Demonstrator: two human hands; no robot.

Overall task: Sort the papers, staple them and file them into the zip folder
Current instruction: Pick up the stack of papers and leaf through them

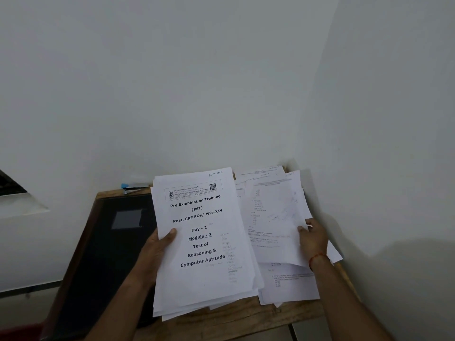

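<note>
My left hand [157, 252] grips a thick stack of white papers [204, 274] by its left edge, thumb on the cover page headed "Pre Examination Training". The stack is lifted above the table. My right hand [314, 238] pinches the right edge of a loose printed sheet [275, 225] on top of a messy pile of papers [288, 284] at the table's right side. A dark zip folder [115, 242] with a grey label lies flat on the left of the table. A blue-tipped stapler [130, 186] sits behind the folder by the wall.
The small wooden table [248, 318] stands in a corner between two white walls. More sheets fan out at the back right [261, 173]. A white ledge [22, 205] runs along the left.
</note>
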